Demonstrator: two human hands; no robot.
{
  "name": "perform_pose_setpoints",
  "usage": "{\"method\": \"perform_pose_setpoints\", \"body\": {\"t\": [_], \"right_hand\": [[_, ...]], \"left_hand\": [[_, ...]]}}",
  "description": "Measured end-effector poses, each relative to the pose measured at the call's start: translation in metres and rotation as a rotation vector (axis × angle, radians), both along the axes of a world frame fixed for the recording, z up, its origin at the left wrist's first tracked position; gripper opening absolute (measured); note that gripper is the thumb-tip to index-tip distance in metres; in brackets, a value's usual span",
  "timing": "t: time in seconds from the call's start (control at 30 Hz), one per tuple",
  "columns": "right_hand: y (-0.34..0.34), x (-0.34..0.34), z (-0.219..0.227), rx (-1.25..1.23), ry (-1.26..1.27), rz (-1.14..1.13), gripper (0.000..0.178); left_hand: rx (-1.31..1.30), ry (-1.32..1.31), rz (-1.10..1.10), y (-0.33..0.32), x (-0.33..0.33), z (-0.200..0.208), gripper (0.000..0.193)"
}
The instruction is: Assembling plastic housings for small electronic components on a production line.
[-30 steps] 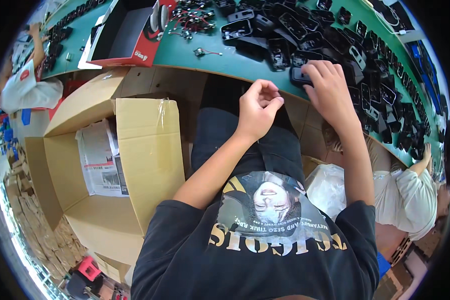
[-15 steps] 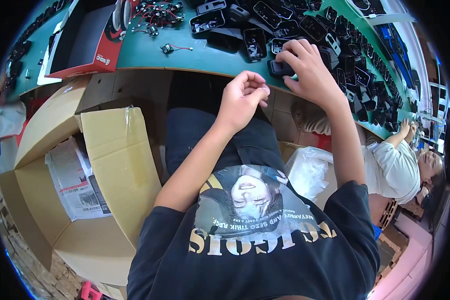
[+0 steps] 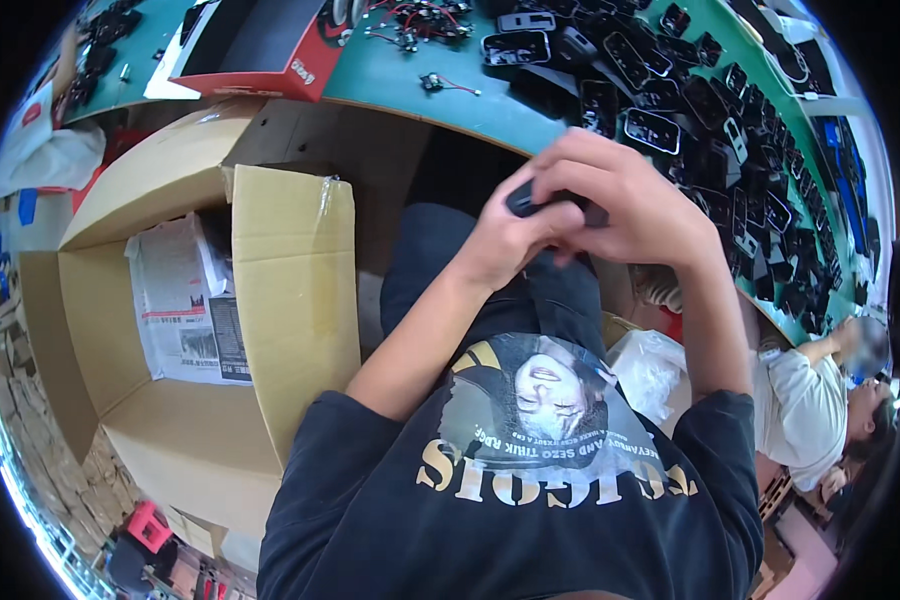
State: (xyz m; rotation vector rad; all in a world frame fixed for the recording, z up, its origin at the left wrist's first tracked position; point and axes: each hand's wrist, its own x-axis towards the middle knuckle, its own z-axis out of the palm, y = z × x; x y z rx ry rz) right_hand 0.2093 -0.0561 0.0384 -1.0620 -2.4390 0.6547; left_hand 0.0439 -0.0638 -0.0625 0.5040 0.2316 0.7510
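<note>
The black casing [image 3: 525, 199] sits between both hands, over the lap [image 3: 432, 262] and just outside the near edge of the bench [image 3: 380, 78]. The left hand [image 3: 502, 236] and right hand [image 3: 635, 200] are closed around it, hiding most of it. A loosened finger could drop it — the bench seems not to reach beneath. Other black casings [image 3: 653, 131] crowd the bench toward its right end — reaching back carelessly could knock some over the edge.

Gold lettering [image 3: 560, 489] on black shirt [image 3: 530, 555] (upside down), white-marked red box [image 3: 270, 84], printed newspaper [image 3: 175, 290]
</note>
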Motion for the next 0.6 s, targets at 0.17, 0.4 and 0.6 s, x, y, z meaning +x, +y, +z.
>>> {"method": "perform_pose_setpoints", "body": {"t": [0.17,0.4,0.6], "right_hand": [[0.071,-0.046,-0.036,0.222,0.039,-0.327,0.022],[0.102,-0.067,-0.059,0.19,-0.062,-0.388,0.019],[0.058,-0.08,-0.026,0.021,0.31,-0.371,0.015]], "left_hand": [[-0.072,-0.167,0.42,0.017,-0.05,-0.036,0.035],[-0.016,-0.031,0.685,0.048,-0.076,-0.026,0.038],[0.015,-0.039,0.723,0.054,-0.065,0.005,0.045]]}}
